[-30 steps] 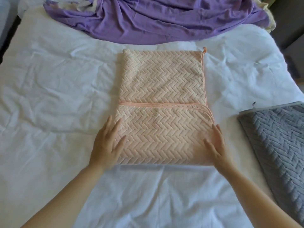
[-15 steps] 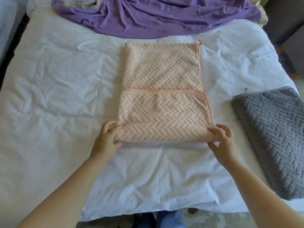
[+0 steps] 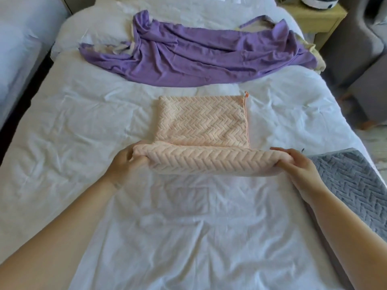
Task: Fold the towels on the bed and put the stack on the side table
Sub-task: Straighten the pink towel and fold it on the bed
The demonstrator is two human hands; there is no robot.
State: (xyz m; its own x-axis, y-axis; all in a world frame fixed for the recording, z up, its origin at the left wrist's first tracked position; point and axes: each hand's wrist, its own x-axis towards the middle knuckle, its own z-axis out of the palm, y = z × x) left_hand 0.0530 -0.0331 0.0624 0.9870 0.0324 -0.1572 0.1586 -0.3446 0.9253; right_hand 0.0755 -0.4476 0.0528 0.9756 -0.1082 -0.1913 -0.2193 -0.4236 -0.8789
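Note:
A peach towel (image 3: 202, 124) with a herringbone weave lies partly folded in the middle of the white bed (image 3: 73, 126). Its near folded edge is raised off the sheet and curls over toward the far end. My left hand (image 3: 125, 163) grips the near left corner of that raised edge. My right hand (image 3: 293, 164) grips the near right corner. A grey towel (image 3: 351, 185) of the same weave lies flat at the bed's right edge, beside my right forearm. A yellow side table (image 3: 314, 15) stands past the bed's far right corner.
A crumpled purple cloth (image 3: 199, 53) spreads across the far part of the bed, with white pillows (image 3: 100, 24) behind it. A white round device (image 3: 318, 1) sits on the side table. A grey armchair (image 3: 360, 59) stands to the right of the bed.
Both hands went from lying flat on the towel's near part to gripping its near corners, and they have lifted that edge up and away from me.

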